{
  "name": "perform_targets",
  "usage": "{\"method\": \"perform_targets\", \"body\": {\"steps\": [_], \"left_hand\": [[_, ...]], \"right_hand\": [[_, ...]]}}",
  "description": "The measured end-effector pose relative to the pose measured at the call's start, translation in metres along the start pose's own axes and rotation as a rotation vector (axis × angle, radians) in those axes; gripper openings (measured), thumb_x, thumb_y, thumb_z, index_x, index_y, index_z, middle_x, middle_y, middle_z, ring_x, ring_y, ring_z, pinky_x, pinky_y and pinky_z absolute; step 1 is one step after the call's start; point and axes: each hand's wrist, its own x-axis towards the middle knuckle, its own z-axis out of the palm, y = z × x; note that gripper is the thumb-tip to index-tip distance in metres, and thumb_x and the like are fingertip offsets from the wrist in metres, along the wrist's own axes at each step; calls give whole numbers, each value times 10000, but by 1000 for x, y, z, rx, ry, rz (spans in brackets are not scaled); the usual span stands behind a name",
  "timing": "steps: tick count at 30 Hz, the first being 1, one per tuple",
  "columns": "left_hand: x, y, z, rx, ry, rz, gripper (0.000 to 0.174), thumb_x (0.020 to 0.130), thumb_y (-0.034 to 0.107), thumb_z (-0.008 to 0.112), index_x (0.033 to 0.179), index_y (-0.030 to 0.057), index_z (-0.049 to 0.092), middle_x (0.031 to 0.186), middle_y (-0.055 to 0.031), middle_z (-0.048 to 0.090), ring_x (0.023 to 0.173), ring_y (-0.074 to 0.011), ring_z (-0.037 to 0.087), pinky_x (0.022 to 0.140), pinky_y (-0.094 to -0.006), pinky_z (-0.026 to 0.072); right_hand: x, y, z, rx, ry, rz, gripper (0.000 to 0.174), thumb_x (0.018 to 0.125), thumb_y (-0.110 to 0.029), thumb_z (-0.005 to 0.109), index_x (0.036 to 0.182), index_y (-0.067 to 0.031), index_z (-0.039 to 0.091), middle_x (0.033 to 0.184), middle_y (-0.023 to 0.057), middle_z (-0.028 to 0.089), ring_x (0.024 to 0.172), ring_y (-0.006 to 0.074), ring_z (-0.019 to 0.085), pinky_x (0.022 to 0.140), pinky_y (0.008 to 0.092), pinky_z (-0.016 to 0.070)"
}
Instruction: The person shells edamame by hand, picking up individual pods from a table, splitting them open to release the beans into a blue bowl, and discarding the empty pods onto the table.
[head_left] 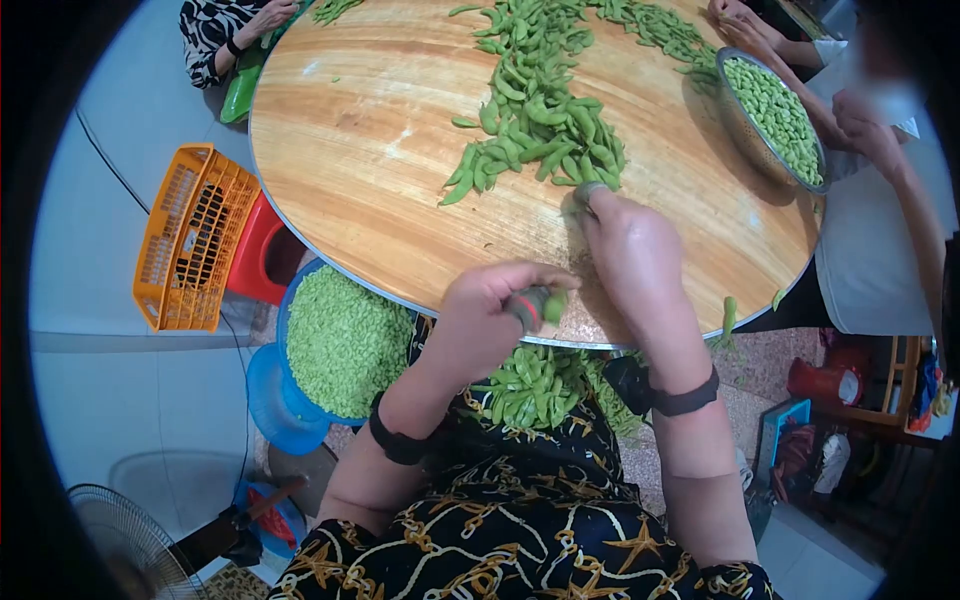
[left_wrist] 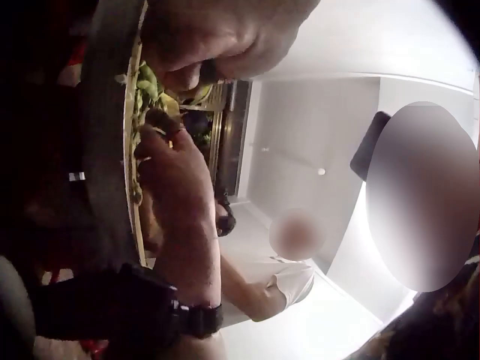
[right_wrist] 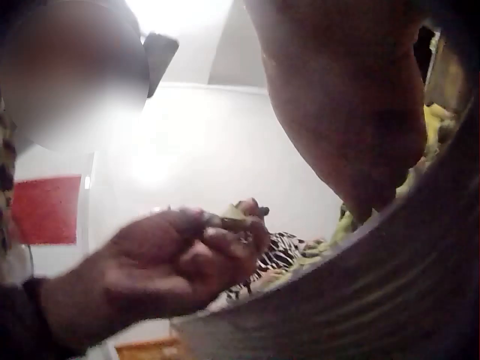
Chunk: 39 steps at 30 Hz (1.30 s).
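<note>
In the head view my left hand (head_left: 480, 320) is over the near table edge, pinching a green soybean pod (head_left: 555, 306) between thumb and fingers. A dark cover with a red band sits on one of its digits. The right wrist view shows the same left hand (right_wrist: 180, 259) with the pale green pod (right_wrist: 234, 213) at its fingertips. My right hand (head_left: 635, 245) reaches to the near end of a long pile of pods (head_left: 545, 110), its covered fingertip (head_left: 591, 192) right at the pods. I cannot tell whether it grips one.
Pods (head_left: 530, 385) lie in my lap under the round wooden table (head_left: 370, 150). A blue tub (head_left: 284, 320) of shelled beans stands left, near an orange crate (head_left: 190, 240) and a fan (head_left: 125, 540). A metal colander (head_left: 745, 145) of beans stands right, beside other people's hands (head_left: 865, 125).
</note>
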Motion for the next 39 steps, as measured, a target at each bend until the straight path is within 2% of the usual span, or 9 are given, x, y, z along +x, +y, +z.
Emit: {"method": "perform_targets", "body": {"steps": [3,6,8,9,15,24,31,33,39], "left_hand": [[-3,0,4,94,150,56,308,843,19,537,1150,15,556,829,20,591,634,-11,476,543,-136,365],[-1,5,6,-115,340,72,345,848,52,564,1188,10,523,808,43,559,610,9,451,499,-116,325],[-3,6,-2,-409,185,16,367,840,75,583,1191,-9,512,785,51,528,593,9,431,479,-120,307],[-4,5,-7,-453,97,-21,310,827,93,607,1111,-14,541,770,42,514,602,-4,430,476,-131,308],[-5,-2,-2,-648,153,129,76,849,89,595,900,36,575,786,3,587,649,-42,533,550,-155,408],[-9,-1,-1,-154,313,140,108,868,116,582,901,14,571,759,3,580,679,-34,512,584,-191,432],[-9,-8,6,-278,315,196,121,805,43,581,919,3,572,824,-17,589,716,-57,552,598,-189,440],[-11,-9,0,-582,-9,224,174,763,26,577,935,3,570,844,-24,593,728,-80,569,602,-193,447],[-11,-10,-11,-766,-125,61,152,807,87,596,939,16,569,793,-11,584,647,-74,567,571,-162,431]], "right_hand": [[-1,-1,6,-33,-8,-8,122,781,-106,549,871,-30,582,694,197,593,642,350,603,579,423,475],[-19,-6,5,523,18,-107,77,820,-88,546,841,-18,570,597,132,571,497,257,563,482,329,430],[-29,-19,-13,1518,-569,505,90,874,-96,521,831,-25,556,545,13,495,433,97,434,432,222,325],[-33,-23,-15,1635,-589,487,141,914,-138,493,833,-34,543,567,-50,443,473,13,342,434,177,259],[-49,-28,-19,1524,-623,323,232,952,-199,421,837,-29,529,615,-30,453,514,44,369,478,185,286],[-57,-28,-24,1665,-671,379,301,968,-230,364,835,-12,522,628,-17,455,510,48,364,471,184,277],[-63,-34,-9,1457,-433,290,209,958,-184,413,862,-44,534,615,-31,464,489,28,350,448,174,289],[-64,-37,-12,1548,-486,354,202,958,-179,413,872,-43,535,618,-26,469,483,27,348,441,170,285],[-67,-35,-19,1938,-756,619,189,957,-172,409,906,-36,529,650,-10,494,470,30,344,429,163,276]]}}
